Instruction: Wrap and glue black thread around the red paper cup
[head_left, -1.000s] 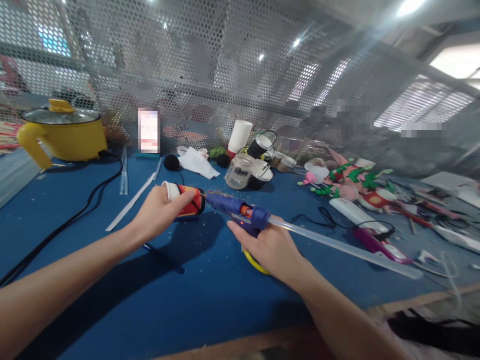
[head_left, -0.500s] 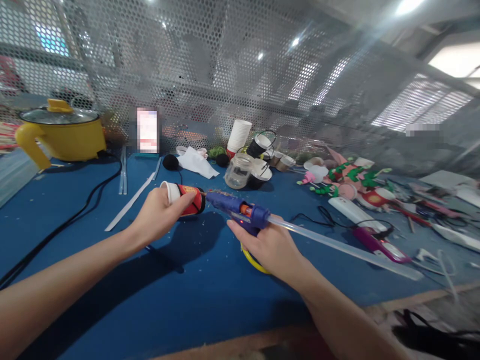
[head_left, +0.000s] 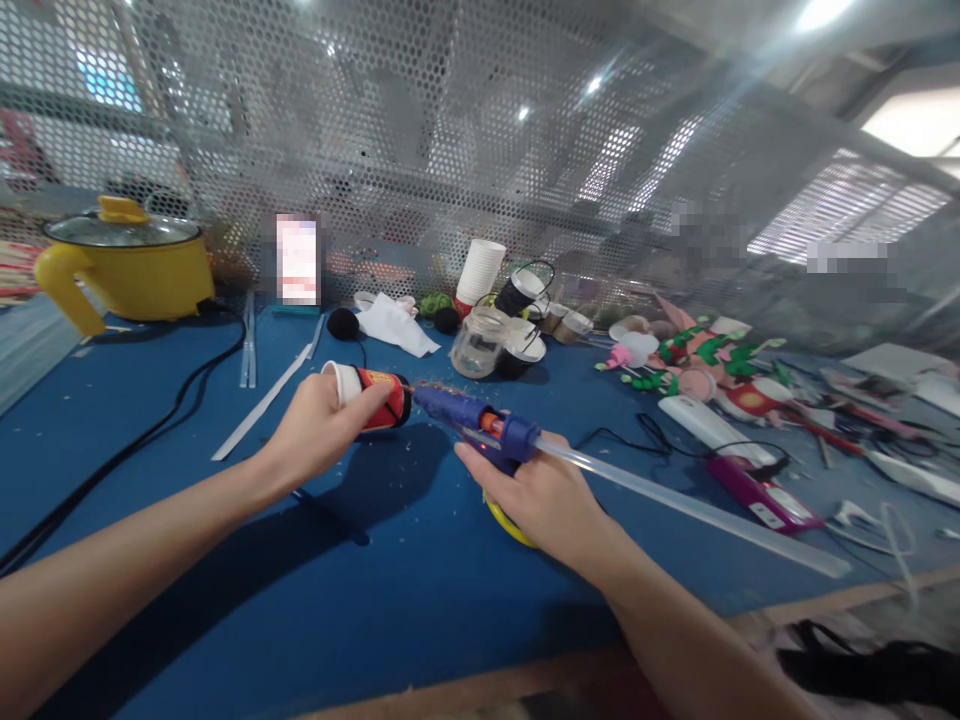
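Observation:
My left hand (head_left: 319, 425) is closed around a red and white paper cup (head_left: 384, 400), which lies tilted on its side in the grip, its open rim to the left. A black band circles the cup's base end. In my right hand (head_left: 544, 490) is a blue hot glue gun (head_left: 457, 410), its nozzle right at the cup's base end; whether it touches I cannot tell. From the gun's back a long clear glue stick (head_left: 697, 505) sticks out to the right. Below my right hand shows part of a yellow ring (head_left: 510, 522) on the blue table (head_left: 420, 620).
At the back stand a yellow electric pot (head_left: 150, 275), a lit phone (head_left: 298, 262), stacked white cups (head_left: 481, 268) and a clear jar (head_left: 478, 342). To the right lie green and pink craft pieces (head_left: 705, 355) and a purple power strip (head_left: 761, 495). A black cord (head_left: 184, 390) runs left.
The whole view has shifted very slightly. Both hands, the cup and the glue gun keep nearly the same positions.

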